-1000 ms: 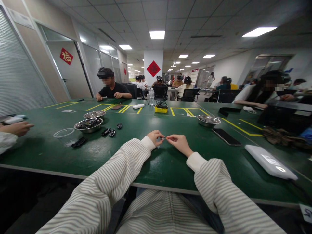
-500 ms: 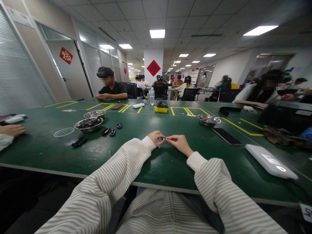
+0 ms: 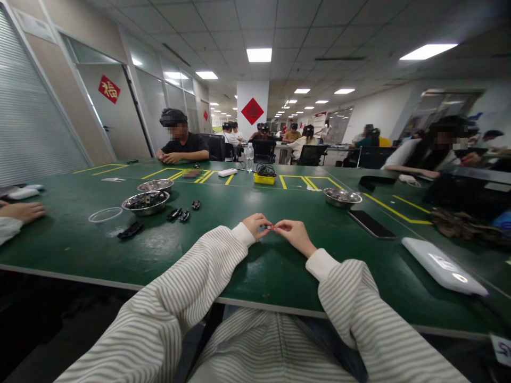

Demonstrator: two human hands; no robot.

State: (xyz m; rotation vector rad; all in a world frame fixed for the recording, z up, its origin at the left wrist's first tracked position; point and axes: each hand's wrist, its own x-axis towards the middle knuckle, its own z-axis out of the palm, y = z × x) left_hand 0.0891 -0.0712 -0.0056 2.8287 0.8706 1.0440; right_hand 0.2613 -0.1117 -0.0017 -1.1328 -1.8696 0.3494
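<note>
Just above the green table (image 3: 223,271), my left hand (image 3: 255,225) pinches a small part (image 3: 270,227) with dark, silvery and reddish bits, too small to name. My right hand (image 3: 293,234) meets it from the other side, thumb and fingertips closed at the part's right end. Fingers cover most of the piece. To the left lie several small black plastic parts (image 3: 174,214). Beyond them is a steel bowl (image 3: 146,210) filled with dark parts, with a second steel bowl (image 3: 155,186) behind it.
At right are a steel bowl (image 3: 342,205) of small metallic pieces, a phone (image 3: 372,224) and a white power bank (image 3: 443,265) with a cable. A clear plastic lid (image 3: 105,215) lies left. Another person's hand (image 3: 26,211) rests at the left edge; coworkers sit around.
Both my hands stay together in nearly the same place, still pinching the small part; slightly more of its reddish bit shows. The person's hand at the left edge has shifted slightly inward.
</note>
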